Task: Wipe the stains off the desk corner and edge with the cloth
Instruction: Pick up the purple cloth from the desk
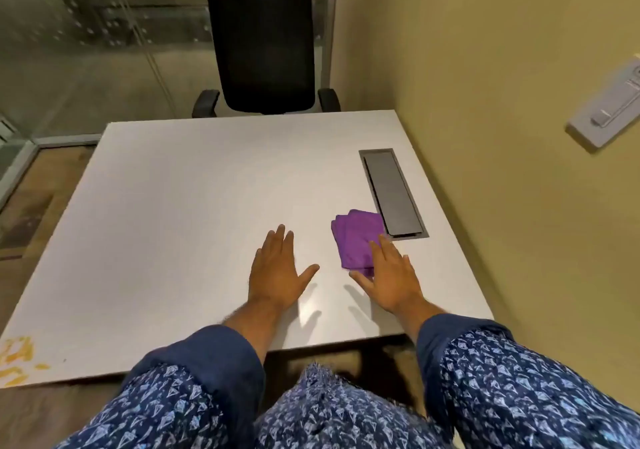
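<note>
Pale grey desk top (194,206) with yellow-orange stains (17,355) at its near left corner. Folded cloth (356,237), solid purple. Recessed cable-tray lid (393,194), dark grey in a lighter grey frame. Office chair (263,46), black mesh back. Sleeves (519,379), navy with a pale blue kite-like print and plain blue cuffs. Wall (519,67), muted yellow-beige.

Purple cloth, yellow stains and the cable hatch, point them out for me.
purple cloth (355,239): head view, middle of folded fabric.
yellow stains (17,355): head view, smear at near-left desk corner.
cable hatch (393,194): head view, lid centre.

blue patterned sleeves (194,400), rolled plain cuffs (221,355)
</note>
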### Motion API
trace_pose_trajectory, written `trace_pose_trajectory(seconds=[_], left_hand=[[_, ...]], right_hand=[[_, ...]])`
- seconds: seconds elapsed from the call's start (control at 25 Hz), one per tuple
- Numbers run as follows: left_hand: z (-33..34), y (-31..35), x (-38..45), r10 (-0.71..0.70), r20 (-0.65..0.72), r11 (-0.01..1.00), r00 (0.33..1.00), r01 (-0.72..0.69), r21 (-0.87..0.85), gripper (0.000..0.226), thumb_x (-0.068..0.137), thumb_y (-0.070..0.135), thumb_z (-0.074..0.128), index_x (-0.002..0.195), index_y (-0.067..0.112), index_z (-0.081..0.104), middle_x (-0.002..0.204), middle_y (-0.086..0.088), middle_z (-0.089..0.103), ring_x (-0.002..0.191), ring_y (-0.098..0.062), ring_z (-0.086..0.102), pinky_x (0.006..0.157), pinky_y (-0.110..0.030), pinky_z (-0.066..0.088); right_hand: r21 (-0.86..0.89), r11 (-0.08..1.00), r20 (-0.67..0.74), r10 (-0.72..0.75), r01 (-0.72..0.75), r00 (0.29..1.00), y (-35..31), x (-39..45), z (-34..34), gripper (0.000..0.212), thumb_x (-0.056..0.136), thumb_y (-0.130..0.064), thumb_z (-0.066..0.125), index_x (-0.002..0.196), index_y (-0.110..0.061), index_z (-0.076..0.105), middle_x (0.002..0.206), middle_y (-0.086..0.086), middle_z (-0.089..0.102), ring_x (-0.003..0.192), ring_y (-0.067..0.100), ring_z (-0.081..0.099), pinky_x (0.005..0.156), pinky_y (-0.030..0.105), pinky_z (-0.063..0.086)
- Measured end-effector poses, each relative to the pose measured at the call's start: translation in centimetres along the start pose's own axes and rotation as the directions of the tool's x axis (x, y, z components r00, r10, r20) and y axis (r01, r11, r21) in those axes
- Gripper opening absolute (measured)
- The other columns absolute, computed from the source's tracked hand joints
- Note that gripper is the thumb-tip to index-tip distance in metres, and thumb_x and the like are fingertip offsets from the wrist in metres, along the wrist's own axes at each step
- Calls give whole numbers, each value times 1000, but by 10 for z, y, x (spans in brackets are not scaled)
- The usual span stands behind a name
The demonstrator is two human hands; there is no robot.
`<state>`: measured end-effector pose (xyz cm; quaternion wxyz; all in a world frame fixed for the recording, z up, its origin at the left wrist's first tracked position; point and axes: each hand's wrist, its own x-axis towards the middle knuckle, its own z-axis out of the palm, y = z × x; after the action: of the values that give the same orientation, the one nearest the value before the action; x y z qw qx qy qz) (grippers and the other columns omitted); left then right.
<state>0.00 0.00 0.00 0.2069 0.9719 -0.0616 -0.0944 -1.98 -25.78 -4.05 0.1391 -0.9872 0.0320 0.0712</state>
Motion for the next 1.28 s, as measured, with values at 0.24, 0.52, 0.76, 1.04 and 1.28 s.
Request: trace_pose_trajectory(seconds=[0.24, 0.52, 0.76, 1.04, 1.28], left_hand=[[23, 33, 2, -59, 139, 982, 988, 82, -168, 95, 99, 58, 63, 170, 19, 15, 181, 2, 6, 168, -19, 4, 134, -39, 13], [22, 26, -1, -119, 245, 943, 962, 187, -277, 88, 98, 46, 70, 169, 21, 23, 180, 2, 14, 166, -20, 12, 131, -34, 17], [11, 17, -10, -160, 206, 919, 965, 222, -327, 77, 98, 40, 73, 163, 20, 38, 175, -1, 29, 162, -22, 27, 128, -32, 25], [-6, 12, -2, -272, 116, 832, 955, 294, -470, 68, 96, 36, 76, 157, 20, 47, 167, 1, 42, 153, -19, 41, 113, -21, 27], [-16, 14, 6, -380, 121, 632, 917, 352, -690, 75, 95, 36, 78, 160, 23, 43, 167, 3, 42, 154, -20, 41, 100, -22, 43]], right_hand=[[-99, 993, 186, -39, 58, 982, 31, 25, 23, 76, 88, -61, 67, 145, -16, 45, 166, 15, 30, 151, 35, 36, 119, 55, 37], [-228, 968, 409, 1, 101, 912, 50, 56, 38, 74, 87, -45, 71, 152, -21, 45, 169, 9, 20, 158, 32, 19, 127, 61, 19], [216, 974, 362, -21, -62, 932, 44, 83, 25, 39, 78, -23, 70, 116, -26, 64, 118, 4, 65, 112, 34, 65, 109, 55, 47], [941, 209, 199, 297, -266, 934, 3, 94, -34, 30, 87, 5, 77, 115, -4, 74, 105, 10, 75, 95, 24, 72, 83, 31, 64], [920, -65, 385, -22, -386, 923, -24, 100, -49, 38, 91, 16, 60, 119, -7, 71, 112, 16, 74, 96, 27, 74, 88, 42, 66]])
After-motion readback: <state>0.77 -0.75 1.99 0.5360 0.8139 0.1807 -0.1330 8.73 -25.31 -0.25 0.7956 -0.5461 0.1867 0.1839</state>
